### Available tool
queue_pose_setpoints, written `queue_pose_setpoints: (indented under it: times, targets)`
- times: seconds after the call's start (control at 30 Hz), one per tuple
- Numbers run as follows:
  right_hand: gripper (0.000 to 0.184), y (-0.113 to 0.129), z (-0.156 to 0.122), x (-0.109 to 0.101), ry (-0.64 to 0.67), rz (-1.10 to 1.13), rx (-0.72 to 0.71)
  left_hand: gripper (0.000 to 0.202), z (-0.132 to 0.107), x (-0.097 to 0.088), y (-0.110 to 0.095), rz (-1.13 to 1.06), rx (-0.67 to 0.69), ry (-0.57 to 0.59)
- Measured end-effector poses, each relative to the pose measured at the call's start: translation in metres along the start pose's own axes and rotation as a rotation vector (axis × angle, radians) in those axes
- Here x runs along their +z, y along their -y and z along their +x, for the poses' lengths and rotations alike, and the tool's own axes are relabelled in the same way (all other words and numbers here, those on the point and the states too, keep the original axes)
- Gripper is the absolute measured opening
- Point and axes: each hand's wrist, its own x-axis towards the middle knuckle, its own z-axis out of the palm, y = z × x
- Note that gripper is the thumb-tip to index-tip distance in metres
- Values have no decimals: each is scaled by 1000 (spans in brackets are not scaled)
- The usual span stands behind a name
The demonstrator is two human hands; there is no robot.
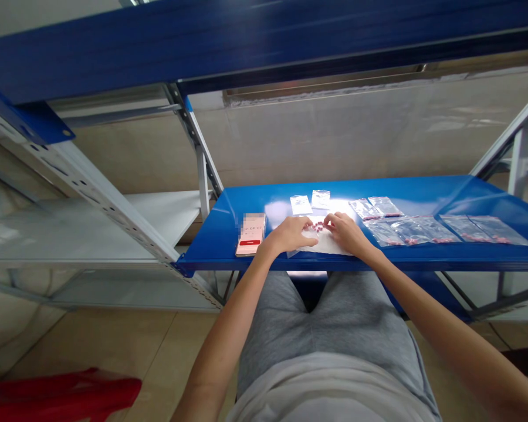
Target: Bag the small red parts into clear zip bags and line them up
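Observation:
Small dark-red beads (319, 227) lie in a loose cluster on a white sheet (330, 245) near the shelf's front edge. At their left, my left hand (289, 234) is curled around a clear plastic bag (310, 233), thumb and fingers on either side of it; part of the bag is hidden under the palm. My right hand (347, 231) bends over the beads from the right. Its fingertips are drawn together at the cluster's edge, and whatever they pinch is too small to make out.
A phone (250, 234) showing a timer lies at the left. Behind the sheet are two whitish bags (301, 204). Several clear bags with red pieces (407, 230) lie in rows on the blue shelf (426, 190) at the right. A blue beam (264, 44) crosses overhead; metal uprights (114, 199) stand at the sides.

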Motion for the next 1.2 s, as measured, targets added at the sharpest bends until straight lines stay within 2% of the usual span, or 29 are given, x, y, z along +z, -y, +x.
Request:
queue_pose_setpoints:
  times: [0.13, 0.3, 0.4, 0.5, 0.6, 0.7, 0.97, 1.2]
  targets:
    - [15, 14, 2, -16, -42, 230, 3, 40, 0, 0, -2, -10, 0, -18]
    - [19, 33, 3, -24, 36, 432, -52, 38, 0, -1, -4, -24, 9, -57]
    - [20, 29, 3, -23, 3, 357, -50, 35, 1, -2, -4, -16, 1, -60]
    - [20, 13, 1, -17, -29, 147, 7, 38, 0, -3, -2, -9, -12, -64]
    - [20, -4, -2, -6, 18, 21, 33, 41, -1, -3, -1, -17, -17, -67]
    - [20, -11, -4, 5, 59, 25, 39, 41, -1, -3, 0, -28, -24, -55]
    - [21, -8, -2, 8, 89, 10, 14, 40, 1, -1, 4, -27, -1, -38]
    - [20, 4, -2, 5, 41, -34, 24, 37, 1, -1, 3, -20, -3, -45]
